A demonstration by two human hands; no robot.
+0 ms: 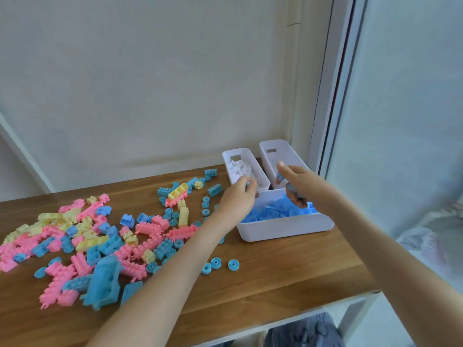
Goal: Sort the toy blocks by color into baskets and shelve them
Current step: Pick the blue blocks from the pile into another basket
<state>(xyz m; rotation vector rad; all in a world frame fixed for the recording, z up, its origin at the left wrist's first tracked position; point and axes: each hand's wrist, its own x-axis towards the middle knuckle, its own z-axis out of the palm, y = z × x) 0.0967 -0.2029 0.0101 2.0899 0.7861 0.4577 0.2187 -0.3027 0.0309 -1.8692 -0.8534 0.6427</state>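
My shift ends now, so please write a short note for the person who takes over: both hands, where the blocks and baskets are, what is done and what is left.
Left hand: fingers curled at the far rim of the near basket; unclear whether it holds a block.
Right hand: grips blue blocks above that basket.
Done: a blue heap lies in the near basket; white blocks lie in the rear basket. The third basket shows no contents from here.
Left: the mixed pile of pink, yellow and blue blocks on the table; no basket shelved yet.
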